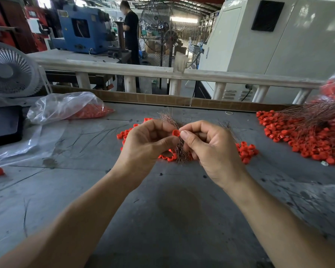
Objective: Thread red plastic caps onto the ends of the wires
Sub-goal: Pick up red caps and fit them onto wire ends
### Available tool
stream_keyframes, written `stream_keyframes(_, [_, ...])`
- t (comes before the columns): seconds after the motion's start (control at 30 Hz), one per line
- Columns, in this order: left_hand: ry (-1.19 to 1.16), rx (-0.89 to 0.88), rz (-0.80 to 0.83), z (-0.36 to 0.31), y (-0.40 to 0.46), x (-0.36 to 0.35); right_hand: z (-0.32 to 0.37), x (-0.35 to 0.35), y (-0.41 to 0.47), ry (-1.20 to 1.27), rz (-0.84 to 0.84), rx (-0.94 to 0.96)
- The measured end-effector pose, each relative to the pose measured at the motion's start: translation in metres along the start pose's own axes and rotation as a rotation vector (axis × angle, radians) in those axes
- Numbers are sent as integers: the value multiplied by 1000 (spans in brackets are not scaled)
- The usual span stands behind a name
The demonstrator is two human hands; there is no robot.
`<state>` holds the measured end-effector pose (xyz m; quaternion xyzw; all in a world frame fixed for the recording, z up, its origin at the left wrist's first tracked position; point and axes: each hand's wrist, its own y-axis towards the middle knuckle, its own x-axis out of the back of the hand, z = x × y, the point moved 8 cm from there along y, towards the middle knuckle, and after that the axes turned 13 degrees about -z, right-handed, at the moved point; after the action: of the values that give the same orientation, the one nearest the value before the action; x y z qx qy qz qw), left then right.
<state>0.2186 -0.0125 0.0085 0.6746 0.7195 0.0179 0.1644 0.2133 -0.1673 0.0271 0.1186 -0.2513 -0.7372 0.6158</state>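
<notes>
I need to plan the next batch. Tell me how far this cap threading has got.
Done, apparently: the pile at right mixes red caps with wires, likely finished pieces. In hand: the left hand pinches one red cap while the right hand meets it at its fingertips, over a wire bundle. Left: loose caps around the hands and a bag of caps at left. No count is possible.
</notes>
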Motion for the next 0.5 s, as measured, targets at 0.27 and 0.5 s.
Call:
stream_keyframes(0.27, [12, 23, 26, 3, -1, -1, 3, 1, 0, -53, 6, 27])
stream_keyframes(0.5, [51, -14, -46, 1, 1, 4, 7, 1, -1, -174, -11, 114])
